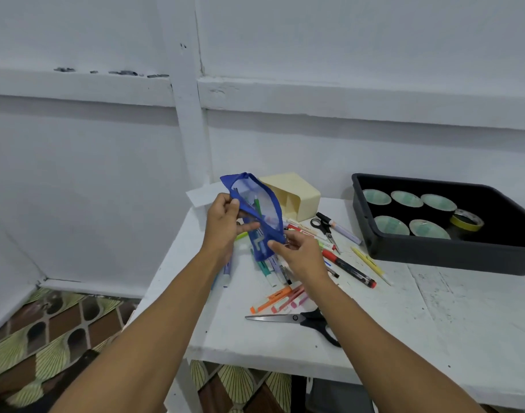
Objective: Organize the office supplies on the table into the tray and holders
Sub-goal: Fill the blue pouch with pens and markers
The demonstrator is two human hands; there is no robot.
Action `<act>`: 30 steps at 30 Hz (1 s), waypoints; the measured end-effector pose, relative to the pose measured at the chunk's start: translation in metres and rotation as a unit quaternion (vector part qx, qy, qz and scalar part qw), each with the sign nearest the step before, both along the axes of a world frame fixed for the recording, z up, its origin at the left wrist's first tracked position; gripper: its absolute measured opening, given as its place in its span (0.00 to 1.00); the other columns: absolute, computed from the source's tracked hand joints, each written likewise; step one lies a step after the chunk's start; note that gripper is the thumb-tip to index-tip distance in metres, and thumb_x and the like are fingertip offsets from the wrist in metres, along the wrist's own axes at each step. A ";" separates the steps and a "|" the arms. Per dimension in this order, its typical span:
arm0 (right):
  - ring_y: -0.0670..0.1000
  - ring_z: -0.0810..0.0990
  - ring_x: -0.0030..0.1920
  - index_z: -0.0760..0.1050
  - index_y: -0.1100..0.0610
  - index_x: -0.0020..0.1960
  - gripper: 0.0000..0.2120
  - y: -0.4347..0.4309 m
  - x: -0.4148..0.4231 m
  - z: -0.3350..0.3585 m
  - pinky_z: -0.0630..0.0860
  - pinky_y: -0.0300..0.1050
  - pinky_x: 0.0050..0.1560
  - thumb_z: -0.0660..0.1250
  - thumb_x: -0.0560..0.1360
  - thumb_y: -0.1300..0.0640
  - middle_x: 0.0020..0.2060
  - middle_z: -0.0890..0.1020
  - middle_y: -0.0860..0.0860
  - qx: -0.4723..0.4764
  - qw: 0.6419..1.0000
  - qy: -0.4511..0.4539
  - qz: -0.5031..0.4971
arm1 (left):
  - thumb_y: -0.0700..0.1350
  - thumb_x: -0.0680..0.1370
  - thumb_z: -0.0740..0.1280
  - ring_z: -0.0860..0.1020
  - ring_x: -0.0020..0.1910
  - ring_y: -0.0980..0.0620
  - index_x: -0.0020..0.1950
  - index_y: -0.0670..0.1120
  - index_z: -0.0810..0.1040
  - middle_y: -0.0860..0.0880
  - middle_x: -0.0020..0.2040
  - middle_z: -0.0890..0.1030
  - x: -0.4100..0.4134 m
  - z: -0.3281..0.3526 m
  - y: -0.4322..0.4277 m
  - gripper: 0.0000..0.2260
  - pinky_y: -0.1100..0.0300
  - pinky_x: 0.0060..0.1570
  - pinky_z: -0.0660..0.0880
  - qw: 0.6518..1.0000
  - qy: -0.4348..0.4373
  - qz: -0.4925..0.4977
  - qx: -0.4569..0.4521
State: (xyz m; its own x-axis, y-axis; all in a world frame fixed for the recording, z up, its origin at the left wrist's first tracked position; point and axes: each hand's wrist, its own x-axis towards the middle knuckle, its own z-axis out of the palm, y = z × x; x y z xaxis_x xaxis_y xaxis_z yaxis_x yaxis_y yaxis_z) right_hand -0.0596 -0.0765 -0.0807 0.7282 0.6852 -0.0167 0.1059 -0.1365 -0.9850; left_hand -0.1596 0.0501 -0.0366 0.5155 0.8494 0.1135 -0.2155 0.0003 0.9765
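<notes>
The blue pouch (267,204) looks soft and floppy, so I think it bends and sags where nobody holds it. It seems light, with just a few pens inside. I cannot tell if its zip is open, but if it is, the pens may slide out when it tips. The best places to hold it look like the thick blue edges, not the thin see-through middle. The left hand (222,225) grips the pouch's left edge with curled fingers, and the right hand (300,251) pinches its near bottom corner. The pouch is up in the air above the table (434,308), over a pile of pens (273,272), just in front of the cream holder (297,192) lying on its side. It is bright blue with a clear net window, and a green pen shows through.
</notes>
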 end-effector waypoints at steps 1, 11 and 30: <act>0.49 0.84 0.48 0.82 0.53 0.53 0.12 0.001 0.000 -0.001 0.81 0.49 0.53 0.76 0.71 0.54 0.45 0.86 0.48 0.013 1.000 0.019 -0.012 | 0.41 0.84 0.55 0.83 0.47 0.48 0.52 0.41 0.70 0.42 0.47 0.80 0.001 0.001 -0.002 0.07 0.55 0.41 0.81 1.000 -0.004 -0.006 -0.006; 0.52 0.81 0.43 0.77 0.54 0.43 0.06 -0.013 0.049 0.038 0.79 0.50 0.44 0.68 0.77 0.62 0.42 0.84 0.51 0.100 0.987 0.015 -0.122 | 0.46 0.80 0.64 0.73 0.42 0.55 0.52 0.47 0.73 0.51 0.49 0.76 -0.015 0.002 0.023 0.04 0.63 0.41 0.73 0.973 0.136 0.052 0.180; 0.51 0.82 0.44 0.79 0.54 0.47 0.05 -0.029 0.089 0.081 0.80 0.46 0.46 0.65 0.80 0.59 0.45 0.84 0.55 0.114 0.986 -0.108 -0.053 | 0.37 0.81 0.63 0.76 0.34 0.52 0.57 0.47 0.76 0.47 0.44 0.81 0.027 0.004 0.025 0.08 0.60 0.32 0.76 0.984 0.126 -0.057 0.116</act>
